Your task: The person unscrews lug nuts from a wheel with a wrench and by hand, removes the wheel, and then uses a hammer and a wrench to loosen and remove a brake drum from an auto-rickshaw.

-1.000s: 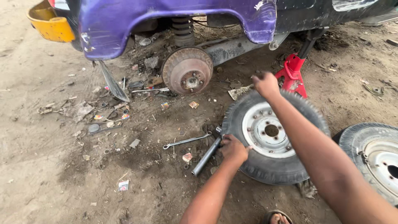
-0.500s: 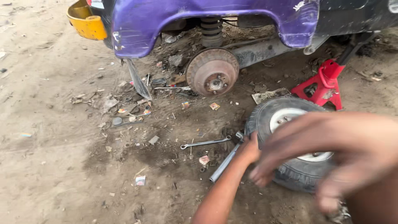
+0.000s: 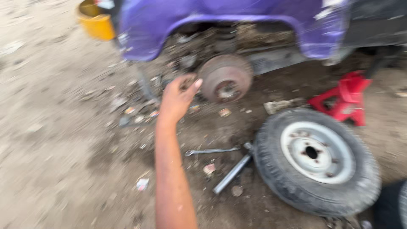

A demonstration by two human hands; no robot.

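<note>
While the arm stretches up through the middle of the view, one hand (image 3: 177, 98) hangs above the dirt ground (image 3: 55, 140) with its fingers loosely curled and nothing gripped in them, though blur makes it hard to say which hand it is, so the left or right call stays open. Its fingertips sit just beside the rusty brake drum (image 3: 226, 78), close but not clearly touching. That drum hangs bare under the purple wheel arch (image 3: 220, 21) of the vehicle, with a yellow bumper corner (image 3: 94, 20) off to the upper left. Moving out from the hand, small scraps of litter dot the soil near the wrist. Lower down, a slim spanner (image 3: 210, 150) lies flat on the ground, and just beside it a dark metal bar (image 3: 232, 174) runs diagonally, its upper end touching the tyre. The removed wheel (image 3: 317, 161) lies flat at the right, pale steel rim facing up. Behind it, a red jack stand (image 3: 344, 98) sits under the body of the vehicle. A second tyre (image 3: 396, 203) peeks in at the bottom right corner.
</note>
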